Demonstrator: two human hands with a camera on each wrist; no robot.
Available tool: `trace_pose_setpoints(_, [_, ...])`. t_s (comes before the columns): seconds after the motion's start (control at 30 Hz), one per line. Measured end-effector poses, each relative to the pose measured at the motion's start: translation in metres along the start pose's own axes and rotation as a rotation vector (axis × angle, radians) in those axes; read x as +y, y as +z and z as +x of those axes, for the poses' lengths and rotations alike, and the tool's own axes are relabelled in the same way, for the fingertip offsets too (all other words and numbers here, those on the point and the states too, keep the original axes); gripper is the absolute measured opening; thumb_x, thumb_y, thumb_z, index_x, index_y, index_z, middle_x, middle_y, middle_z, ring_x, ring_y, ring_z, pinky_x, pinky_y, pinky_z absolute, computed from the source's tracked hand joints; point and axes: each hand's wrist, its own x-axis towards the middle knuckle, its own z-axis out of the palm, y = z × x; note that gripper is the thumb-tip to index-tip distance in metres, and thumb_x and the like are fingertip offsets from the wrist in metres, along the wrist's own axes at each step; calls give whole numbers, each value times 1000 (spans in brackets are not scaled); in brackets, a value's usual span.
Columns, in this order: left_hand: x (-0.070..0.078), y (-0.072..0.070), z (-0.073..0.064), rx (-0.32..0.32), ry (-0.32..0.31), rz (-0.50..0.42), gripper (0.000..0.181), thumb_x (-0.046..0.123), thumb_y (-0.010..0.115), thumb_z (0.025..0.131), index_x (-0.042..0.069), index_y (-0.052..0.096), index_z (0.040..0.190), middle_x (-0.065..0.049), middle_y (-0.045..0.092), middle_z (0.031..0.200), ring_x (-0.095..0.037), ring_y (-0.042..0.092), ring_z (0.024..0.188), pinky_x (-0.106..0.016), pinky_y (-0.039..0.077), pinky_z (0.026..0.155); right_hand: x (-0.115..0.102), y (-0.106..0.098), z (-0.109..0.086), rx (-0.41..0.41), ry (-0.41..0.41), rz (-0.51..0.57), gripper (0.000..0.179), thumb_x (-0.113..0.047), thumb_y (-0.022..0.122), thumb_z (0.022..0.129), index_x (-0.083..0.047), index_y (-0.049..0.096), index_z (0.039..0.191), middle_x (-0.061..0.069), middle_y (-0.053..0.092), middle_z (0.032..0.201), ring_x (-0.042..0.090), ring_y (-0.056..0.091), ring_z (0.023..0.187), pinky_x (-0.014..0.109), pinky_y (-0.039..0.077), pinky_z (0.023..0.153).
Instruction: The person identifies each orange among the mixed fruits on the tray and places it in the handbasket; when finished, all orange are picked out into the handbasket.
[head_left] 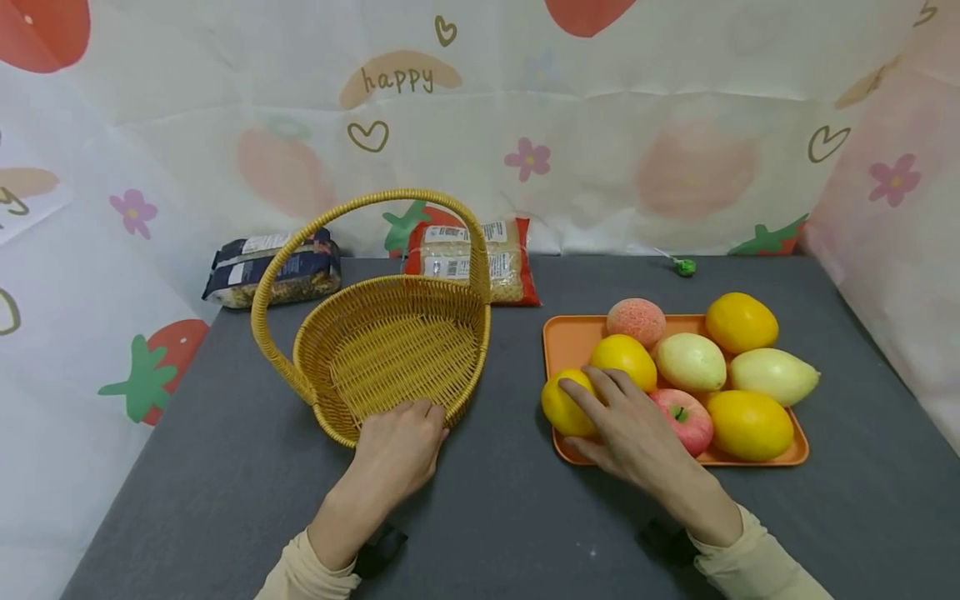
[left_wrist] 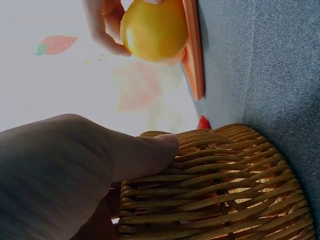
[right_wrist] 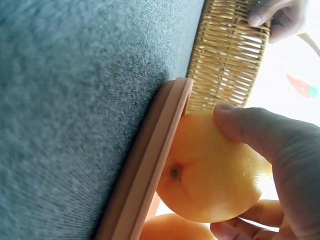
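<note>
My left hand [head_left: 401, 450] grips the near rim of a yellow wicker basket [head_left: 405, 358], its thumb [left_wrist: 155, 152] lying over the weave and its other fingers partly hidden. Nothing lies inside the basket, whose tall handle arches over the left side. With thumb and fingers round its sides, my right hand [head_left: 630, 429] holds an orange [head_left: 564, 404] at the left end of an orange-coloured tray [head_left: 558, 342]. In the right wrist view the held orange [right_wrist: 210, 170] sits against the tray's rim, its small stem spot showing.
Also on the tray are a red apple [head_left: 684, 422], a peach [head_left: 636, 321], pale yellow-green fruits [head_left: 690, 362] and several yellow ones [head_left: 750, 425]. Behind the basket lie a dark bag [head_left: 273, 271] and a red-edged grain bag [head_left: 468, 258]. A small green item [head_left: 685, 267] rests near the back cloth.
</note>
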Motion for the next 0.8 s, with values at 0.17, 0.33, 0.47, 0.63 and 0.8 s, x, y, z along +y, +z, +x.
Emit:
trace_pose_setpoints(0.17, [0, 0, 0, -6, 0, -3, 24, 24, 72, 88, 12, 58, 72, -1, 55, 66, -18, 56, 56, -33, 42, 43, 2, -4, 2, -3, 15, 37, 73, -40, 86, 71, -11, 54, 130, 19, 58, 125, 34, 55, 109, 44, 54, 86])
trace_pose_setpoints(0.33, [0, 0, 0, -8, 3, -1, 24, 24, 72, 88, 12, 58, 72, -1, 55, 66, -18, 55, 56, -33, 41, 43, 4, -12, 7, 20, 22, 67, 72, -39, 85, 73, -11, 53, 132, 19, 58, 126, 34, 55, 111, 46, 53, 88])
trace_pose_setpoints(0.47, [-1, 1, -1, -4, 4, -1, 24, 24, 72, 87, 12, 58, 71, -1, 55, 66, -19, 56, 56, -34, 42, 43, 4, -21, 18, 66, -16, 51, 73, -38, 85, 73, -10, 53, 131, 20, 59, 124, 36, 54, 109, 47, 50, 91])
trace_pose_setpoints(0.63, [-1, 1, -1, 10, 13, 4, 25, 23, 73, 87, 12, 58, 70, -1, 54, 65, -18, 54, 55, -33, 41, 42, 3, -34, 36, 122, -86, 17, 75, -36, 86, 72, -8, 52, 132, 21, 58, 123, 37, 54, 107, 47, 50, 89])
trace_pose_setpoints(0.8, [-1, 1, -1, 28, 19, 9, 26, 23, 73, 87, 12, 56, 69, -1, 52, 64, -18, 53, 53, -32, 40, 41, -1, -50, 57, 128, -122, 5, 75, -37, 85, 73, -8, 51, 133, 22, 56, 128, 36, 55, 109, 45, 53, 87])
